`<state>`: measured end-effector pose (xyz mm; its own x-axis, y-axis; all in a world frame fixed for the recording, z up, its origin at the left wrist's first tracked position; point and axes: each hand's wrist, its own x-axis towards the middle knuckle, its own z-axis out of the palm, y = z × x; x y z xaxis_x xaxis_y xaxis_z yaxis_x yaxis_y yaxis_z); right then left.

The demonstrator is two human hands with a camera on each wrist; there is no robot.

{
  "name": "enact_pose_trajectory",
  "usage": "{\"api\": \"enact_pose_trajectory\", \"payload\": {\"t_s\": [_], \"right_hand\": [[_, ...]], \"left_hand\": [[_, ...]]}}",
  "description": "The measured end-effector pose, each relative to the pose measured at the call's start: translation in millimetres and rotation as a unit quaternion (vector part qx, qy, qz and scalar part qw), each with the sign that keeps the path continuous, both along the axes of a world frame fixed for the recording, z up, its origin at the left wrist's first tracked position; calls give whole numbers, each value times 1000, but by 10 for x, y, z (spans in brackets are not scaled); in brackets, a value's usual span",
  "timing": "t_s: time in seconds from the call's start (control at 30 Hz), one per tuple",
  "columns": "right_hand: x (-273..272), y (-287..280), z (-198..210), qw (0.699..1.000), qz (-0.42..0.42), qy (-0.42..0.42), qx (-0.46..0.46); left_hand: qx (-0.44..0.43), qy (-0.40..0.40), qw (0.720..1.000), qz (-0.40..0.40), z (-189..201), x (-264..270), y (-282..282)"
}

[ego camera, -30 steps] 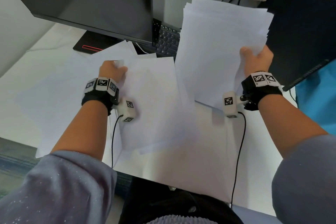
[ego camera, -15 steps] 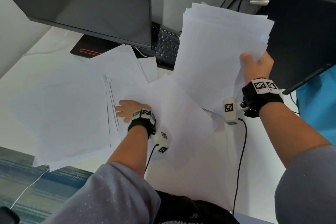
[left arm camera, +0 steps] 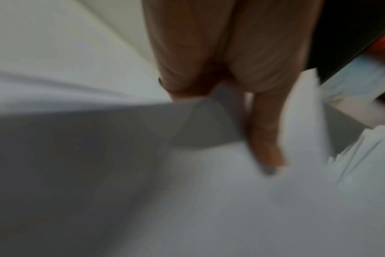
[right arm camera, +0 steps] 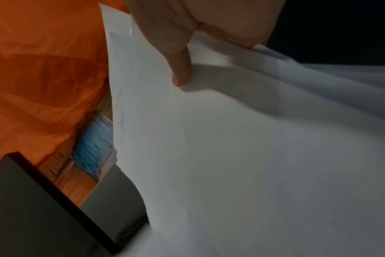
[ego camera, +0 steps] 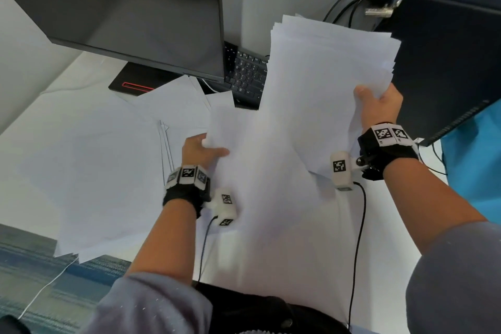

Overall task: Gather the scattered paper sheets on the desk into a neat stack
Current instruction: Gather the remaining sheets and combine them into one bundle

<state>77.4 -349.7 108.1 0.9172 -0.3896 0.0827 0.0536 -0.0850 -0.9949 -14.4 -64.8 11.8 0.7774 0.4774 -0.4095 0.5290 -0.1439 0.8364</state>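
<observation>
Right hand (ego camera: 379, 106): our grip pinches a thick sheaf of white paper sheets (ego camera: 325, 76) at its right edge, thumb on top, held tilted above the white tabletop (ego camera: 271, 266). Left hand (ego camera: 200, 150): grip pinches the near corner of a single white sheet (ego camera: 233, 127), thumb over it. More loose white sheets (ego camera: 103, 171) lie overlapping at left, some overhanging the tabletop edge. Black keyboard (ego camera: 248, 76) behind, legends too small to read. No readable writing on the paper.
</observation>
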Motion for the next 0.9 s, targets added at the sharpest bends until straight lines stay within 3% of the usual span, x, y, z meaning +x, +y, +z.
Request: {"api": "enact_pose_trajectory", "payload": {"t_s": [0.17, 0.33, 0.43, 0.67, 0.9], "right_hand": [[-26, -59, 36, 1000, 25, 11, -8], [-111, -49, 106, 994, 98, 17, 34], [-159, -50, 194, 989, 145, 9, 37], [-170, -149, 143, 979, 143, 81, 120], [-118, -229, 111, 976, 115, 141, 122]], "left_hand": [[-51, -162, 984, -53, 466, 132, 278], [-72, -210, 973, -69, 821, 560, 53], [-121, -229, 965, -38, 910, 794, -114], [-220, -215, 951, -38, 811, 1006, -496], [-196, -99, 975, -39, 734, 1169, -764]]}}
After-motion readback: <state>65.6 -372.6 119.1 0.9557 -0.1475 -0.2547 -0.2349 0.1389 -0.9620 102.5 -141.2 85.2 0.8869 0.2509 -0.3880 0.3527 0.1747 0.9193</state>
